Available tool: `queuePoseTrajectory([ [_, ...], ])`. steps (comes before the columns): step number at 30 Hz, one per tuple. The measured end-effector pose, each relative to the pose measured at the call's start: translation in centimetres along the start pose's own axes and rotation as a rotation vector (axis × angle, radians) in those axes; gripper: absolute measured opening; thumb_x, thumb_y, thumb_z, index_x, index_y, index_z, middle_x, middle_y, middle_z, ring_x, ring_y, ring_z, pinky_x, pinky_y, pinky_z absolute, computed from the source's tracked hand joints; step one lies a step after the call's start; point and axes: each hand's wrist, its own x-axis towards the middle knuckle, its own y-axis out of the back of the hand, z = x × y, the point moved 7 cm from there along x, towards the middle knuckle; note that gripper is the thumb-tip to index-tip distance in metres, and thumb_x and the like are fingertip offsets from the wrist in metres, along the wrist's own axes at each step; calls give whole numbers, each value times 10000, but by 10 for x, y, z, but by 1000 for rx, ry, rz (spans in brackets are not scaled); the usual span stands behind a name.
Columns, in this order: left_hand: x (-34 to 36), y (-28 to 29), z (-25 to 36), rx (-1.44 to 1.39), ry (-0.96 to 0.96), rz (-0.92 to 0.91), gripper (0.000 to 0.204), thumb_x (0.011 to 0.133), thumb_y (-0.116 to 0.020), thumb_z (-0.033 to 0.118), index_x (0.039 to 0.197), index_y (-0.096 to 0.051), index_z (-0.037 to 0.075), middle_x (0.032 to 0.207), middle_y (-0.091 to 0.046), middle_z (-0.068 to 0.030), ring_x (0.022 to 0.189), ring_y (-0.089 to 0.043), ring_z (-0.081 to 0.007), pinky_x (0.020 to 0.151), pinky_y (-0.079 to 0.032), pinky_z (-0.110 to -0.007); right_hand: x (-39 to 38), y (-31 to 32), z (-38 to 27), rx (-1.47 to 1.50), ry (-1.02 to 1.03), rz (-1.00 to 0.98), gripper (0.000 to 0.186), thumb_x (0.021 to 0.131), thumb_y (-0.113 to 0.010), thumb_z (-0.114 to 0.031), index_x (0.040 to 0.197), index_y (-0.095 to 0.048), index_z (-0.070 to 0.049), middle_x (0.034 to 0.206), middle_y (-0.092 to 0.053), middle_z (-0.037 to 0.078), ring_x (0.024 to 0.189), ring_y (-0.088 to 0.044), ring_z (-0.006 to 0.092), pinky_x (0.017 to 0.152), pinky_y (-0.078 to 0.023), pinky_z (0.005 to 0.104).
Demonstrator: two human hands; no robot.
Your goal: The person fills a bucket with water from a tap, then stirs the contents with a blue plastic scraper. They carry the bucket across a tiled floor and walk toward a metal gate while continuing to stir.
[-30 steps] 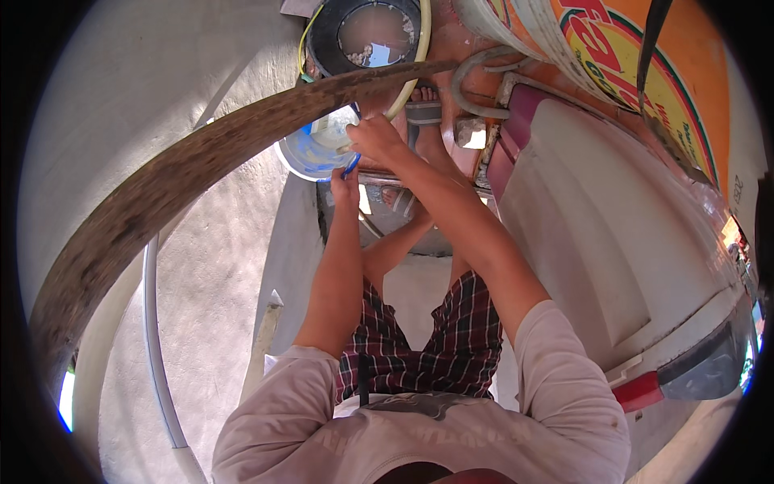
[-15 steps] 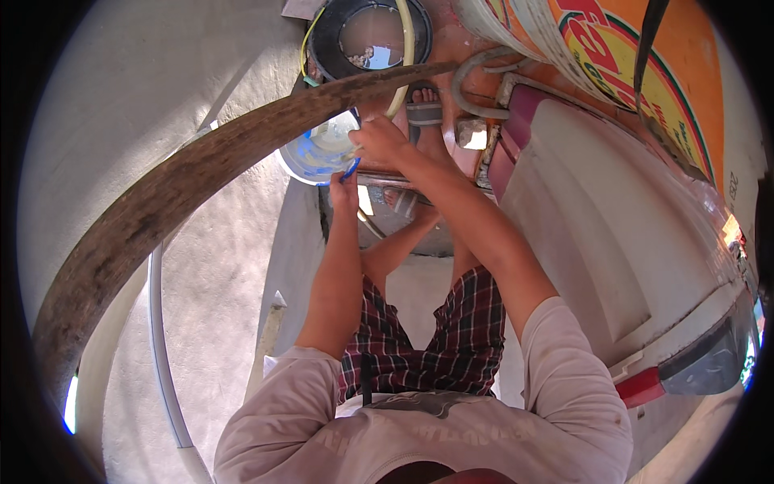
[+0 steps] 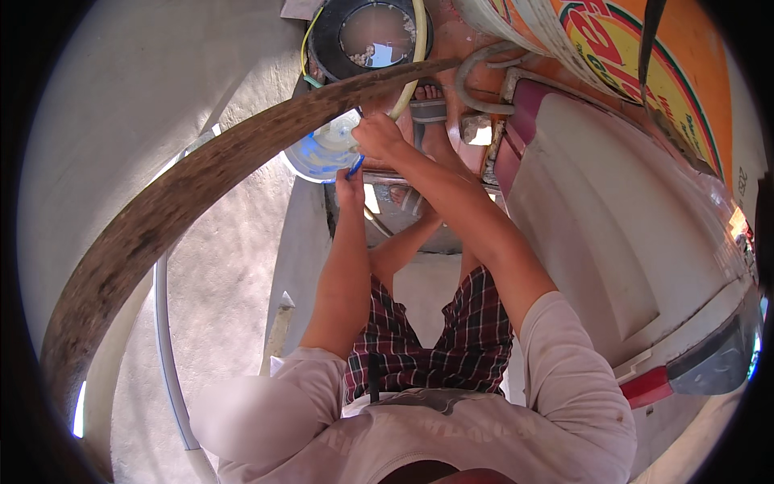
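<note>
A round white-and-blue container (image 3: 318, 152) lies partly under a curved brown beam. My left hand (image 3: 350, 181) is closed on the container's blue near rim, at its lower right. My right hand (image 3: 377, 133) is closed over the right side of the container, just above the left hand; what its fingers hold is too small and hidden to make out. A pale yellow hose (image 3: 414, 79) runs down behind my right hand. My sandalled feet show on either side of my right forearm.
The brown beam (image 3: 193, 165) arches across the left. Behind it sits a black tub (image 3: 316, 40) of cloudy water. A grey loop of pipe (image 3: 468, 103), a cream-and-maroon plastic body (image 3: 597, 226) and orange printed sheeting (image 3: 693, 73) fill the right. A pale wall (image 3: 105, 89) is at left.
The view has shifted slightly to the left, so the surroundings sit a little further right. My hands stay at the container with only small movements; the yellow hose has swayed slightly.
</note>
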Motion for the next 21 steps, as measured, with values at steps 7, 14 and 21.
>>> queuePoseTrajectory([
  [7,21,4,-2,-18,12,8,423,878,-411,-51,1295,-401,-122,1347,-487,-243,1283,-500,-389,1156,-428,-510,-4,-2,-1,-11,-12,20,101,731,-724,-160,798,-777,-105,871,-750,122,876,-732,268,738,-561,394],
  [14,24,22,1,-9,28,60,375,864,-460,-60,1236,-459,-109,1281,-550,-222,1155,-614,-364,1053,-537,-479,-3,-4,-3,-17,-10,-2,126,746,-750,-231,789,-770,-115,837,-743,106,851,-730,259,736,-555,390],
  [21,19,21,5,22,37,-2,433,868,-468,-57,1296,-432,-112,1321,-532,-225,1176,-606,-361,1059,-534,-473,-14,-9,2,66,154,87,237,778,-758,-325,907,-730,-128,818,-726,71,882,-706,263,849,-497,419],
])
